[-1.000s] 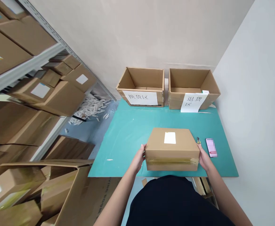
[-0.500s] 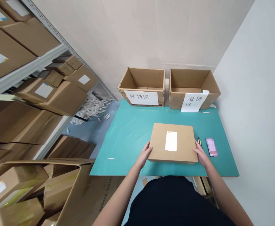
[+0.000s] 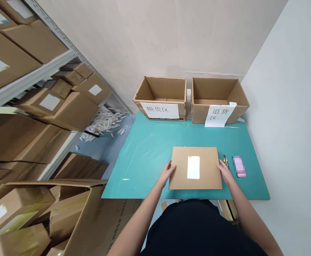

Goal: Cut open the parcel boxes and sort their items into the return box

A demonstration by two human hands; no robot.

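Note:
A closed brown cardboard box (image 3: 179, 170) with a white label (image 3: 193, 167) is at the front of the green tabletop (image 3: 145, 153). My left hand (image 3: 167, 172) grips its left side, thumb on the top face. On the opposite side my right hand (image 3: 224, 171) holds the right edge, thumb also on top. The fingers of both hands are partly hidden by the box. Just right of the box lies a yellow and black cutter (image 3: 225, 161), close to my right hand. A phone with a pink screen (image 3: 239, 166) lies farther right.
Two open cardboard boxes with handwritten paper signs, one left (image 3: 166, 85) and one right (image 3: 211, 85), stand at the table's back edge. Shelves (image 3: 46, 65) full of cartons rise at the left. A large open carton (image 3: 94, 209) holding several boxes is at the lower left.
The held box has come slightly toward me and lies flatter and straighter, its top now facing up more squarely. Both hands have kept hold and shifted with it.

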